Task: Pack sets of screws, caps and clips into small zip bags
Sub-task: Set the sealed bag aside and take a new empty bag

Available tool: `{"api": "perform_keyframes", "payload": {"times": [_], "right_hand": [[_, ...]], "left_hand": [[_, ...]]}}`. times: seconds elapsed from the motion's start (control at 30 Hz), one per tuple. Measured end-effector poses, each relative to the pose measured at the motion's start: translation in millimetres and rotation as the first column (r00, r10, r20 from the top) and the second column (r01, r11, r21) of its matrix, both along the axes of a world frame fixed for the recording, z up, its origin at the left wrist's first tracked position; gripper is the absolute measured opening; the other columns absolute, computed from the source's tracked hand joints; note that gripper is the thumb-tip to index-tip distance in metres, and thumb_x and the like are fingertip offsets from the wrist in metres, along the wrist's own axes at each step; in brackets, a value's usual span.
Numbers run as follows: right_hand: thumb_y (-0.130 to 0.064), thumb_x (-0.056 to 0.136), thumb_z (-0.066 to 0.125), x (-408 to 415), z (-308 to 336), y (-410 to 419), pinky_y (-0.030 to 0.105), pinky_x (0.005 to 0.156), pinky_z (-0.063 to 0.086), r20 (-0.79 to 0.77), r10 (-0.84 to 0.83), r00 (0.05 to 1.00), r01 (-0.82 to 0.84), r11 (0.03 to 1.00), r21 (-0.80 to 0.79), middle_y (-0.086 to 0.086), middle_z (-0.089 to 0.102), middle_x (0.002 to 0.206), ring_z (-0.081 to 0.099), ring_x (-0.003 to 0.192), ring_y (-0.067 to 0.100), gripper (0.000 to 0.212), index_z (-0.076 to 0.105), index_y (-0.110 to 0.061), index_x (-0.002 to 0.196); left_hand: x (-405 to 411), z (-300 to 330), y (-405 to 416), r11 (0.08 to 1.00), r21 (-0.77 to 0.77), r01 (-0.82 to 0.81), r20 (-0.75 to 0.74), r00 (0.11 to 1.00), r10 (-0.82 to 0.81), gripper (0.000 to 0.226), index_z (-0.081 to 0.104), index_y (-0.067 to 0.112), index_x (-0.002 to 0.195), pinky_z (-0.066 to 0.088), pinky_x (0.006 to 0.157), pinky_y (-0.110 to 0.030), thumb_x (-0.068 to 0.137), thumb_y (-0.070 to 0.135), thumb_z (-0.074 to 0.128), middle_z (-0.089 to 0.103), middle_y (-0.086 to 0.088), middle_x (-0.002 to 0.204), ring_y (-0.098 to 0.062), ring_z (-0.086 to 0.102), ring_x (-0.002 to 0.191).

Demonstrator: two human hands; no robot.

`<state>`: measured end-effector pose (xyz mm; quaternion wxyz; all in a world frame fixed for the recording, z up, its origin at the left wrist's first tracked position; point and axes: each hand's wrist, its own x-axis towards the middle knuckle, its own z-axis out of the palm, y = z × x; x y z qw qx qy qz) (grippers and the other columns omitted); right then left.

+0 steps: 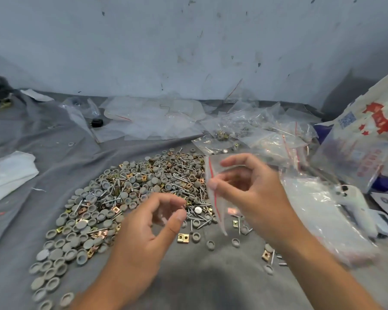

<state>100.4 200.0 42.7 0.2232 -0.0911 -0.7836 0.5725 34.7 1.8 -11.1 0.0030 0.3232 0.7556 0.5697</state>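
Observation:
A wide heap (130, 198) of grey round caps, silver screws and brass clips covers the grey cloth in the middle. My right hand (255, 193) pinches a small clear zip bag (217, 209) with a red seal line, held upright above the heap's right edge. My left hand (148, 227) hovers over the heap's near side with curled fingers, thumb and forefinger close together; whether something small sits between them I cannot tell.
A stack of empty zip bags (323, 218) lies at the right, with filled bags (267, 139) behind it. A large printed sack (367, 135) stands at far right. Clear plastic sheets (148, 119) lie by the wall. White packets (7, 173) sit at left.

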Motion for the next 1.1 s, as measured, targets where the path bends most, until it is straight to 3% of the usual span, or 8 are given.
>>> {"api": "perform_keyframes", "payload": {"times": [0.17,0.37,0.5,0.67,0.8,0.93,1.03,1.1], "right_hand": [[-0.017,0.078,0.087,-29,-30,-51,0.022,0.058,0.052,-0.042,0.112,0.993,-0.118,0.980,-0.162,-0.001,0.074,0.084,0.071,0.071,0.012,0.028,0.066,-0.027,0.093],[-0.037,0.063,0.084,-36,-46,-47,0.030,0.068,0.058,-0.017,0.116,0.993,-0.117,0.961,-0.250,-0.002,0.074,0.078,0.071,0.074,0.011,0.043,0.064,-0.019,0.097],[-0.037,0.064,0.085,-36,-50,-40,0.021,0.065,0.054,0.001,0.142,0.990,-0.135,0.949,-0.285,-0.002,0.073,0.077,0.069,0.072,0.009,0.045,0.064,-0.018,0.099],[-0.020,0.084,0.081,-30,-53,-34,0.026,0.065,0.055,0.034,0.167,0.985,-0.156,0.963,-0.222,-0.006,0.067,0.074,0.064,0.069,0.012,0.021,0.066,-0.026,0.098],[-0.019,0.088,0.077,-28,-53,-31,0.025,0.063,0.052,0.083,0.224,0.971,-0.210,0.966,-0.150,-0.008,0.065,0.075,0.059,0.068,0.009,0.022,0.063,-0.026,0.103],[-0.043,0.086,0.071,-29,-55,-29,0.022,0.066,0.052,0.167,0.290,0.942,-0.290,0.957,-0.026,-0.007,0.069,0.086,0.062,0.073,0.005,0.019,0.062,-0.039,0.102],[-0.044,0.091,0.067,-35,-65,-15,0.014,0.071,0.048,0.278,0.128,0.952,-0.204,0.943,0.265,-0.017,0.066,0.096,0.061,0.087,0.000,0.014,0.060,-0.040,0.103],[-0.046,0.096,0.061,-40,-74,-6,0.019,0.093,0.044,0.400,-0.054,0.915,-0.186,0.825,0.534,-0.021,0.053,0.122,0.049,0.115,0.002,0.025,0.054,-0.041,0.120]], "left_hand": [[-5,-7,-1,0.996,0.063,-0.058,0.023,0.998,0.057,0.038,0.062,0.040,0.099,0.050,0.069,-0.028,0.072,0.065,0.071,0.067,0.011,0.083,-0.015,0.064,0.078],[-20,-9,-8,0.998,0.065,-0.026,0.163,0.987,0.015,0.022,0.073,0.042,0.099,0.060,0.078,-0.041,0.079,0.044,0.083,0.078,0.009,0.087,-0.016,0.074,0.082],[-21,-7,-10,0.995,0.094,-0.040,0.203,0.979,0.020,0.019,0.076,0.040,0.097,0.056,0.070,-0.018,0.078,0.040,0.071,0.078,0.010,0.085,-0.008,0.074,0.080],[-21,-6,-17,0.942,0.003,-0.337,-0.075,0.939,0.336,0.009,0.060,0.040,0.092,0.045,0.051,-0.012,0.090,0.036,0.068,0.070,0.015,0.079,-0.006,0.065,0.062],[-26,2,-26,0.875,0.055,-0.481,-0.160,0.861,0.484,0.011,0.053,0.042,0.088,0.048,0.054,-0.018,0.090,0.042,0.064,0.067,0.019,0.082,-0.006,0.066,0.067],[-29,4,-32,0.825,0.007,-0.565,-0.264,0.795,0.546,0.015,0.055,0.041,0.090,0.049,0.062,-0.031,0.094,0.033,0.067,0.065,0.029,0.092,0.007,0.062,0.081],[-31,3,-34,0.809,0.005,-0.587,-0.302,0.771,0.561,0.016,0.055,0.039,0.091,0.045,0.067,-0.018,0.094,0.027,0.067,0.067,0.021,0.082,0.008,0.062,0.079],[-30,5,-33,0.815,0.004,-0.579,-0.322,0.771,0.549,0.008,0.057,0.039,0.094,0.040,0.068,-0.007,0.095,0.032,0.061,0.067,0.017,0.083,0.003,0.064,0.075]]}}
